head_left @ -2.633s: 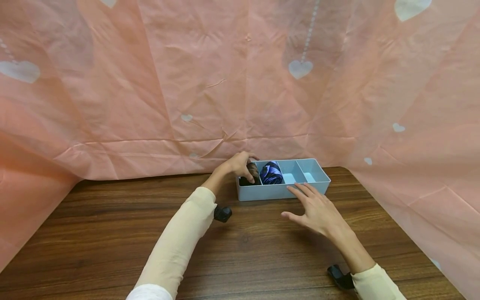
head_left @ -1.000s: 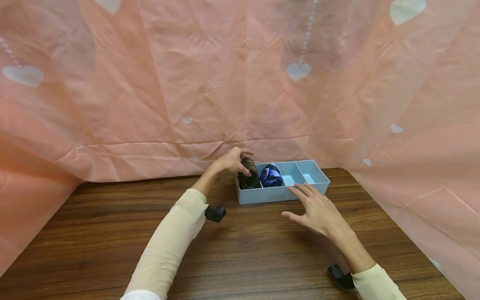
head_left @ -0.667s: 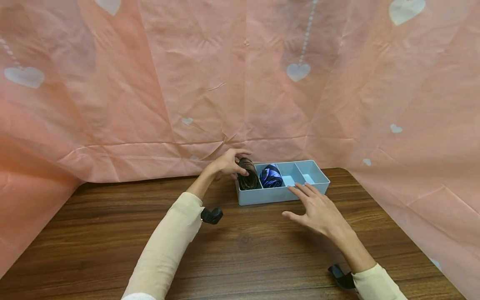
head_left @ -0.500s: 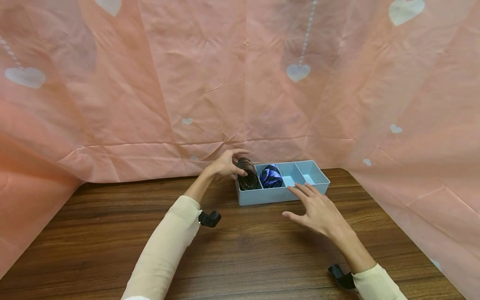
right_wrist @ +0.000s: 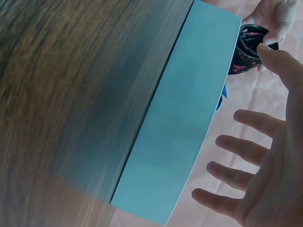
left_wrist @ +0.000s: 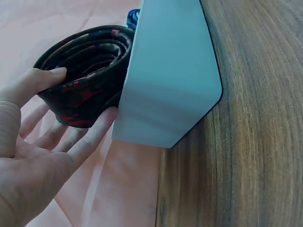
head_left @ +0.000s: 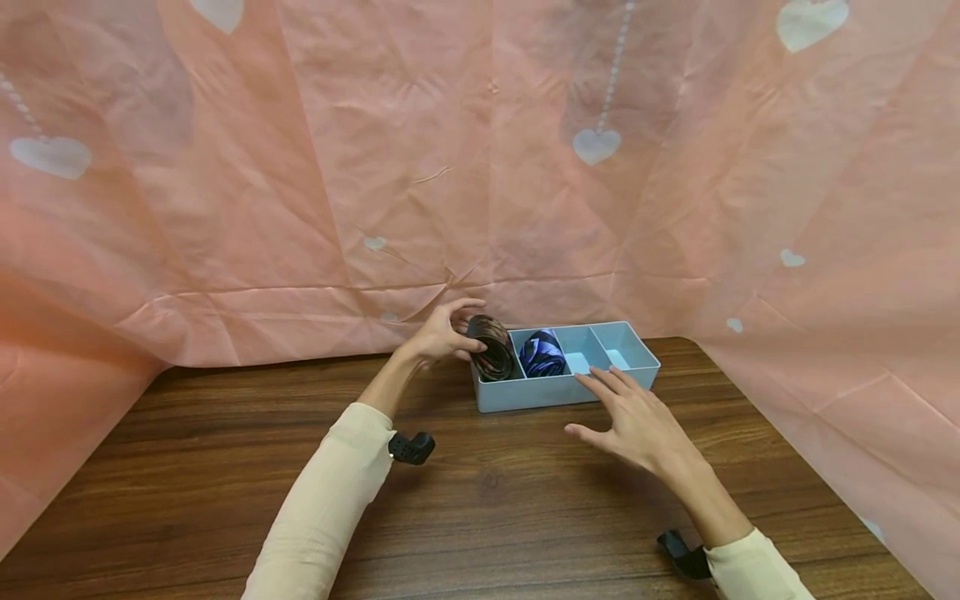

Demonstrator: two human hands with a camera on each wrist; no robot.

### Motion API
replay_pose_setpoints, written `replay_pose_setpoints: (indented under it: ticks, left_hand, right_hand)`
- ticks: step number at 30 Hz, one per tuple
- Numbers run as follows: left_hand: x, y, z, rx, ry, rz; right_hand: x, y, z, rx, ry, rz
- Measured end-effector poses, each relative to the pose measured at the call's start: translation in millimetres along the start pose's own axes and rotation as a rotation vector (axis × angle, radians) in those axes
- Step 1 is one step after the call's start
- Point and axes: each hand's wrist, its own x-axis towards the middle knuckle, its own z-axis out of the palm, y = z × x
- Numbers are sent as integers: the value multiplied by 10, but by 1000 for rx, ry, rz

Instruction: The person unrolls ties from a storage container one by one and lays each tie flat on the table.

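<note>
A pale blue divided box [head_left: 551,395] sits at the back of the wooden table. Its leftmost compartment has a dark rolled necktie [head_left: 495,354] with a red pattern, standing partly above the rim and leaning left. My left hand [head_left: 437,335] pinches this roll, thumb over its upper edge and fingers beneath its outer side, as the left wrist view shows. A blue striped rolled necktie [head_left: 543,354] lies in the neighbouring compartment. By the box's front right side my right hand [head_left: 641,425] hovers with spread fingers; the right wrist view shows its palm [right_wrist: 279,175] holding nothing.
Two compartments at the box's right [head_left: 600,346] show bare floors. A pink curtain [head_left: 420,208] with pale hearts hangs close behind the box and along both sides. Wooden tabletop [head_left: 480,517] stretches in front. Black wrist mounts [head_left: 412,448] stick out from both sleeves.
The dark necktie has risen from low in its compartment and now tilts left in my left hand. That hand and forearm have shifted left. My right hand has stayed nearly still.
</note>
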Motion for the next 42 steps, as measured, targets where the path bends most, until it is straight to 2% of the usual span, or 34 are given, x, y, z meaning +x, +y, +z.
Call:
replay_pose_setpoints:
  ticks: [7, 15, 26, 42]
  left_hand:
    - [-16, -43, 0, -105, 54, -39]
    - [-51, -105, 1, -179, 90, -41]
    - [-105, -80, 8, -299, 139, 30]
    - [-340, -67, -94, -324, 125, 90]
  right_hand:
    - [7, 6, 0, 2, 0, 4]
    - [3, 19, 17, -15, -3, -8]
    - [12, 9, 42, -48, 20, -45]
    - [44, -110, 73, -38, 29, -79]
